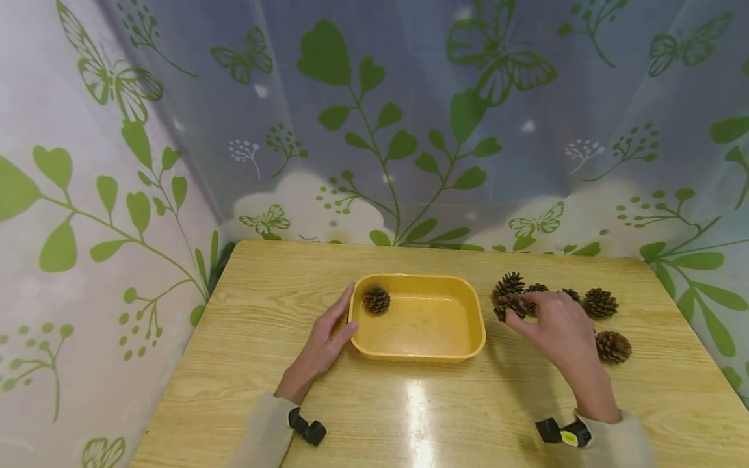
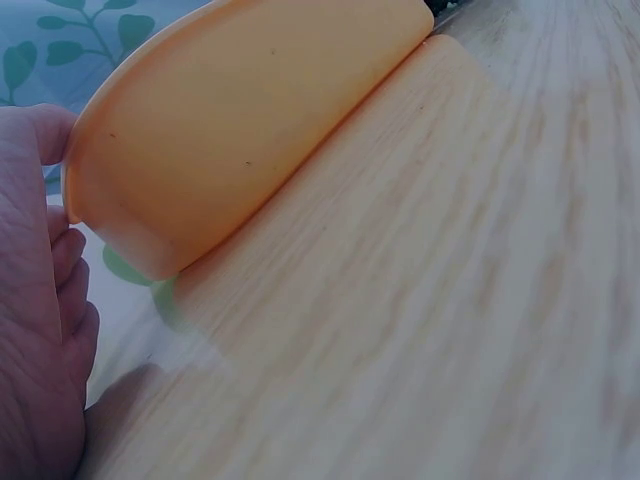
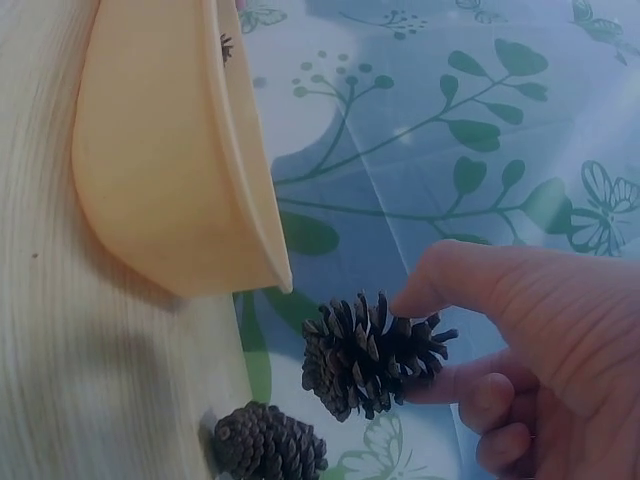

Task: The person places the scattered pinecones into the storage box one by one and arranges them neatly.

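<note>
My right hand (image 1: pixel 558 325) pinches a brown pine cone (image 3: pixel 375 355) between thumb and fingers. In the head view it hovers by the other cones, right of a yellow plastic tub (image 1: pixel 421 356). My left hand (image 1: pixel 324 335) holds the tub's left end, with the thumb at the rim and the fingers along the outside. One pine cone (image 1: pixel 376 300) lies inside the tub, in its back left corner. Another pine cone (image 3: pixel 270 440) shows below the held one in the right wrist view.
More pine cones stand on the wooden table (image 1: pixel 246 364) at the right: one at the back (image 1: pixel 510 284), a pine cone (image 1: pixel 601 303) farther right and a pine cone (image 1: pixel 613 347) near my right wrist. Others are partly hidden by the hand. A leaf-patterned curtain (image 1: pixel 409 162) borders the table.
</note>
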A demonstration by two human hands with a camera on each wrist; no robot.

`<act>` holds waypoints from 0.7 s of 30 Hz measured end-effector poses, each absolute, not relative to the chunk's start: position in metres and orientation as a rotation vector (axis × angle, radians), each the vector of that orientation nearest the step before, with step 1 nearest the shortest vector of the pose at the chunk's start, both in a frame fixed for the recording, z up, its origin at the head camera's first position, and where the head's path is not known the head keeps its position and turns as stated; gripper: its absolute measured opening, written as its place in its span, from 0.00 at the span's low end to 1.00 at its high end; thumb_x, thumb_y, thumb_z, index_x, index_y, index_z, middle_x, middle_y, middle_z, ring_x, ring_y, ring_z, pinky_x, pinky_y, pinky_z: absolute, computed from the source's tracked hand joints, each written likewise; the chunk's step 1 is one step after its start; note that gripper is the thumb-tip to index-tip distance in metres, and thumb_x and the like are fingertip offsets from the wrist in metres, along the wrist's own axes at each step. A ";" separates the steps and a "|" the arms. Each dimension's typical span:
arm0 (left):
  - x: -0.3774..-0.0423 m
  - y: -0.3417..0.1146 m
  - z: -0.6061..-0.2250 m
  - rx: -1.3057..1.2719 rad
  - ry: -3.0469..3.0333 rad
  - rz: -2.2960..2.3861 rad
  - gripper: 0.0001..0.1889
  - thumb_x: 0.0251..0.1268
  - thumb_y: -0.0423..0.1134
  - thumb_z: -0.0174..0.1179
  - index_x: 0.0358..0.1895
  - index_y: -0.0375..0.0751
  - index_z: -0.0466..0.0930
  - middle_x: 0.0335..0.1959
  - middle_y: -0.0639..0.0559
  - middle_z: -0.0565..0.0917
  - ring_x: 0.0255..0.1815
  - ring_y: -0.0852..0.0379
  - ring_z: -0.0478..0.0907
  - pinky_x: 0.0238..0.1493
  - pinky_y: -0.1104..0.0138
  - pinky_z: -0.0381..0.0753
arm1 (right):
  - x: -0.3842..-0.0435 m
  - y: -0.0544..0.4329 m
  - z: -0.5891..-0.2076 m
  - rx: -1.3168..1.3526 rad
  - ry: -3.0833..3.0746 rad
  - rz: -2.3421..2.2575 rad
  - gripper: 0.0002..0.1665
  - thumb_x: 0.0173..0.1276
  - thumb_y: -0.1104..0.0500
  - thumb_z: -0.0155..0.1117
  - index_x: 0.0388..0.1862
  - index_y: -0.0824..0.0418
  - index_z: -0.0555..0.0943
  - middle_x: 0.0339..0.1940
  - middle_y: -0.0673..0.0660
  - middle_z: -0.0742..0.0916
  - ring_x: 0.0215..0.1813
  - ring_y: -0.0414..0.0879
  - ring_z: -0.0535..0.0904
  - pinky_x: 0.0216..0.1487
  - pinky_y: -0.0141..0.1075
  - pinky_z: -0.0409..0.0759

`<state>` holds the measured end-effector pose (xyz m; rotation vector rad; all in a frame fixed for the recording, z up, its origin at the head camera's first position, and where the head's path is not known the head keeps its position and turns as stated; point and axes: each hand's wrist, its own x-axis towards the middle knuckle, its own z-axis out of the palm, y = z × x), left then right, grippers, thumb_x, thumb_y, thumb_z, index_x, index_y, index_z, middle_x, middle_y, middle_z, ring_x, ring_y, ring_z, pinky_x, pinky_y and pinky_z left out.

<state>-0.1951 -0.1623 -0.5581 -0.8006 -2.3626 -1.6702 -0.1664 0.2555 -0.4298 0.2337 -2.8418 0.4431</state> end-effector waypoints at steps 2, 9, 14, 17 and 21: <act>-0.195 -0.162 -0.558 -0.803 -2.359 -1.668 0.35 0.81 0.34 0.54 0.85 0.42 0.51 0.85 0.45 0.55 0.85 0.47 0.52 0.83 0.68 0.49 | -0.167 0.253 -0.427 0.243 -2.842 0.451 0.28 0.67 0.47 0.72 0.53 0.70 0.88 0.06 0.47 0.66 0.14 0.44 0.58 0.15 0.34 0.54; -0.194 -0.163 -0.558 -0.818 -2.347 -1.675 0.35 0.82 0.33 0.54 0.85 0.42 0.51 0.85 0.42 0.55 0.85 0.45 0.51 0.83 0.69 0.49 | -0.170 0.241 -0.424 0.276 -2.834 0.479 0.27 0.65 0.48 0.74 0.51 0.70 0.88 0.11 0.49 0.71 0.17 0.44 0.63 0.16 0.35 0.59; -0.195 -0.163 -0.558 -0.811 -2.357 -1.676 0.35 0.81 0.34 0.54 0.85 0.42 0.50 0.85 0.42 0.54 0.85 0.47 0.51 0.83 0.68 0.49 | -0.172 0.234 -0.425 0.302 -2.811 0.459 0.26 0.64 0.48 0.74 0.49 0.69 0.89 0.16 0.54 0.79 0.19 0.47 0.68 0.16 0.36 0.63; -0.194 -0.163 -0.557 -0.801 -2.369 -1.676 0.36 0.82 0.34 0.54 0.85 0.44 0.50 0.85 0.47 0.54 0.85 0.49 0.51 0.83 0.67 0.49 | -0.172 0.230 -0.424 0.302 -2.817 0.455 0.26 0.64 0.47 0.74 0.49 0.68 0.89 0.14 0.50 0.75 0.21 0.48 0.69 0.19 0.37 0.65; -0.194 -0.163 -0.558 -0.809 -2.362 -1.664 0.35 0.82 0.35 0.54 0.85 0.44 0.51 0.85 0.48 0.54 0.85 0.47 0.52 0.83 0.68 0.50 | -0.173 0.226 -0.425 0.323 -2.810 0.459 0.26 0.64 0.47 0.74 0.49 0.67 0.90 0.11 0.47 0.71 0.27 0.54 0.77 0.19 0.38 0.65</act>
